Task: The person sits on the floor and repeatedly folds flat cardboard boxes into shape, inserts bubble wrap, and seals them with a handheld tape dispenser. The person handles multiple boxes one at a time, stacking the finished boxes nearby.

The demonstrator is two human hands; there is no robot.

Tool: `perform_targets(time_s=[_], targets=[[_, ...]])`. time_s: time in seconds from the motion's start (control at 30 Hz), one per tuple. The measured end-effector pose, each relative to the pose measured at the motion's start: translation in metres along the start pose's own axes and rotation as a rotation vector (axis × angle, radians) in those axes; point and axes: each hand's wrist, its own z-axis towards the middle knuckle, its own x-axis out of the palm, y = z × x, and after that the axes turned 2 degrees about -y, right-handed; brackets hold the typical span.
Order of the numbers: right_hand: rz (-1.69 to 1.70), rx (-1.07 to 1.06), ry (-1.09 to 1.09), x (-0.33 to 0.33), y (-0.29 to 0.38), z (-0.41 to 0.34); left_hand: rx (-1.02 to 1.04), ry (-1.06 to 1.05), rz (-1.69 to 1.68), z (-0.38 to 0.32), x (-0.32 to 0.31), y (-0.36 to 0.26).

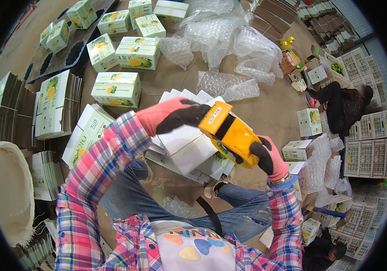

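A yellow packing-tape dispenser point(244, 133) is held up between my gloved hands, above a stack of flat white cartons point(188, 149). My right hand point(268, 157) grips its rear end, by the roll of yellow tape point(225, 151). At the other end, the fingers of my left hand point(176, 116) close on the dispenser's front edge. Whether they also pinch the tape's end cannot be made out. Both gloves are pink with dark palms and fingers. The white cartons lie fanned out on the floor between my feet.
Bubble wrap point(213, 34) covers floor ahead. Closed fruit-printed cartons point(117, 88) stand front left; bundled flat cartons point(56, 105) stand left. A person point(344, 105) sits at right near plastic crates point(369, 157); another person point(322, 252) is at lower right.
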Motion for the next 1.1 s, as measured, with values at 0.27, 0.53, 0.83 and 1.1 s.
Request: perform_targets(time_s=[0.27,0.53,0.83,1.1], targets=[[-0.358,0.091,-0.293,0.047,-0.014,-0.022,-0.143,-0.448,1.552,0.032,-0.098,-0.005],[-0.884,-0.241,-0.137,0.043,-0.045,-0.042,-0.275,-0.195,1.656,0.086,-0.111,0.129],[-0.615,0.347,-0.294,0.055,-0.053,-0.026,-0.512,-0.373,1.236,0.089,-0.075,0.216],[-0.641,0.335,-0.477,0.059,-0.048,-0.018,-0.278,-0.505,1.187,0.058,0.045,0.089]])
